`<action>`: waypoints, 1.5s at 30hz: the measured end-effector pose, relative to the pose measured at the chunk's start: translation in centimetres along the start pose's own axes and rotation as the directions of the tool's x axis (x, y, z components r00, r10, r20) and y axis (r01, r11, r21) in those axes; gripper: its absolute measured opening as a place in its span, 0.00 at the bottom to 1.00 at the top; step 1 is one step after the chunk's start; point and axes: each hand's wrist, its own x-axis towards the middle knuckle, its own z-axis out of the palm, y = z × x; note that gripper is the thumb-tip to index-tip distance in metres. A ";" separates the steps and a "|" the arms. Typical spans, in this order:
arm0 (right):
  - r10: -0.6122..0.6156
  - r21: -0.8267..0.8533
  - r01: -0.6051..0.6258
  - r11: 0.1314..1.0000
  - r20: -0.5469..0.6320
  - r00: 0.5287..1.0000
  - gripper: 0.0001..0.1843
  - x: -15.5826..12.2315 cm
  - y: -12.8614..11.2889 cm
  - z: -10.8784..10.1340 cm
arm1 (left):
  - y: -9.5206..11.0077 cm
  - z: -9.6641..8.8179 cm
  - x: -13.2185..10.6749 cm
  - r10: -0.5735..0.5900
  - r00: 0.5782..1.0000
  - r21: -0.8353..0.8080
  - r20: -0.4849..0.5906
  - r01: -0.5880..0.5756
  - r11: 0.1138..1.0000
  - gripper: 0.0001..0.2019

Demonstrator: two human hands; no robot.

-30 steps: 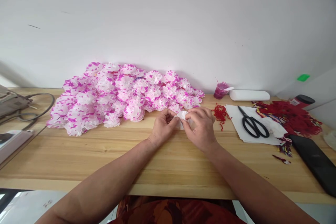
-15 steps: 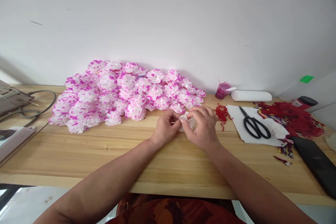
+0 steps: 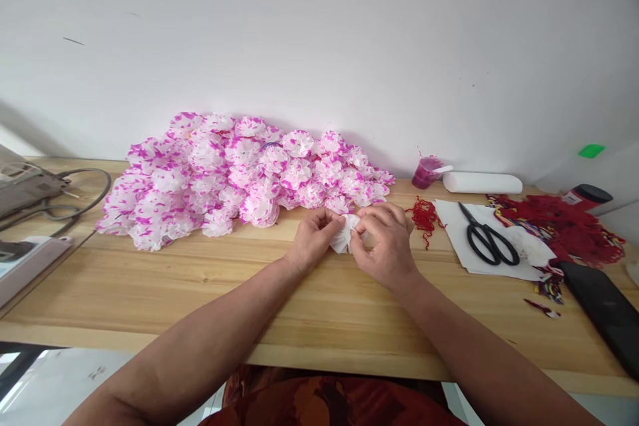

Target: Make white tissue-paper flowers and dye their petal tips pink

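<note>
A small pleated piece of white tissue paper (image 3: 342, 238) is held between my two hands, low over the wooden table (image 3: 200, 299). My left hand (image 3: 314, 237) is closed on its left side, thumb on top. Fingers and thumb of my right hand (image 3: 384, 243) pinch its right edge. Part of the paper is hidden behind the fingers. Just beyond my hands lies a long heap of white paper flowers (image 3: 259, 206) with magenta-tipped petals. Red yarn (image 3: 425, 214) lies in a loose tangle to the right of my right hand.
On the right, black scissors (image 3: 492, 239) rest on white paper sheets (image 3: 452, 226). Near them are a cup of magenta liquid (image 3: 424, 176), a white roll (image 3: 482, 182), more red yarn (image 3: 574, 229) and a black phone (image 3: 602, 309). A power strip (image 3: 37, 263) and cables stand at the left.
More of the white tissue paper shows between my hands, its folds spread out toward me. My left thumb has shifted on it. The view has moved slightly.
</note>
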 end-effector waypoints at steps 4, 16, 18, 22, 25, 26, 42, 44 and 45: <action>0.026 -0.015 -0.025 1.000 0.011 1.000 0.07 0.0 0.0 0.0 | -0.3 0.0 0.1 -0.002 1.000 -0.020 -0.022 0.001 1.000 0.19; 0.000 -0.004 0.000 1.000 -0.013 1.000 0.08 0.0 0.1 0.1 | -0.4 -0.2 0.4 -0.020 0.999 -0.069 -0.046 0.017 0.997 0.20; 0.005 0.006 -0.005 1.000 0.007 1.000 0.07 0.0 0.2 0.1 | -0.3 -0.3 0.5 -0.015 0.998 -0.062 -0.057 0.011 0.998 0.20; -0.014 -0.004 0.014 1.000 0.052 0.999 0.09 -0.1 0.1 0.1 | -0.2 -0.5 0.5 0.000 0.999 -0.043 -0.050 -0.002 0.999 0.20; -0.013 -0.005 0.014 1.000 0.036 0.999 0.05 -0.1 0.3 0.2 | -0.2 -0.4 0.6 -0.013 0.999 -0.041 -0.046 0.011 0.999 0.21; 0.002 0.005 -0.003 1.000 0.025 1.000 0.05 -0.1 0.3 0.2 | -0.1 -0.3 0.6 -0.023 0.999 -0.049 -0.047 0.021 0.999 0.21; 0.475 0.255 -0.510 0.822 0.189 0.860 0.13 1.0 2.2 -0.7 | 0.8 -0.1 -0.5 0.158 0.984 0.238 0.079 -0.173 0.956 0.15; 0.464 0.218 -0.491 0.844 0.164 0.871 0.12 0.9 2.1 -0.6 | 0.7 0.0 -0.6 0.217 0.973 0.312 0.074 -0.229 0.922 0.12; 0.457 0.203 -0.480 0.853 0.153 0.876 0.12 0.8 2.2 -0.5 | 0.6 0.0 -0.6 0.243 0.968 0.344 0.068 -0.251 0.905 0.10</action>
